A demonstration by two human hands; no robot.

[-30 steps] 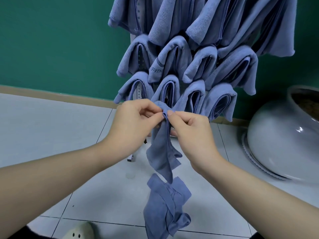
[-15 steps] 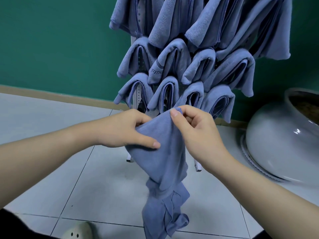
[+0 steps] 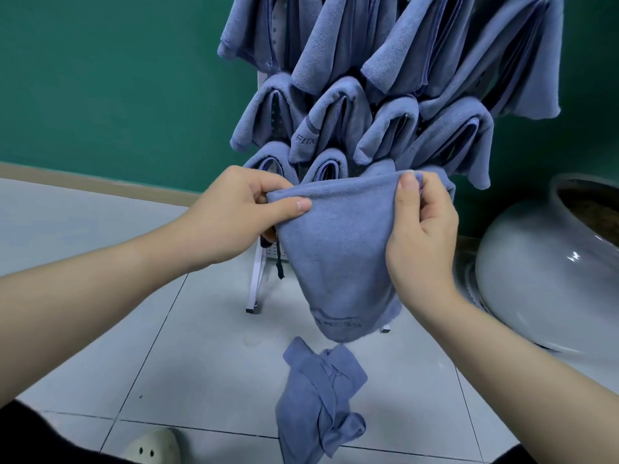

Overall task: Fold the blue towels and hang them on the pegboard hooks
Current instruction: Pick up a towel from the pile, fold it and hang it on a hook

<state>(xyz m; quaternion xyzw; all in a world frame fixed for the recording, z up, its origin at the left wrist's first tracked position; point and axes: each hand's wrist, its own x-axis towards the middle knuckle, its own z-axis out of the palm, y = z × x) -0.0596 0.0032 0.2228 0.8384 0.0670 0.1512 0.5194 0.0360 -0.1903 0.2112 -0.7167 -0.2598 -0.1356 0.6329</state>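
Note:
A blue towel (image 3: 341,256) hangs folded in front of me, its top edge stretched level between both hands. My left hand (image 3: 234,212) pinches the left top corner between thumb and fingers. My right hand (image 3: 420,229) pinches the right top corner. The towel tapers down to a rounded bottom with a faint logo. Behind it stands the white pegboard (image 3: 256,272), mostly hidden by several folded blue towels (image 3: 385,105) draped on its hooks in rows. Another crumpled blue towel (image 3: 318,400) lies on the floor below.
A large white ceramic pot (image 3: 542,272) sits on the floor at the right, close to the pegboard's foot. A green wall (image 3: 117,78) stands behind. The floor is pale tile (image 3: 100,329). A white shoe (image 3: 154,447) shows at the bottom edge.
My hands have moved apart, spreading the towel's top edge wide and level. The towel has lifted clear of the crumpled one on the floor.

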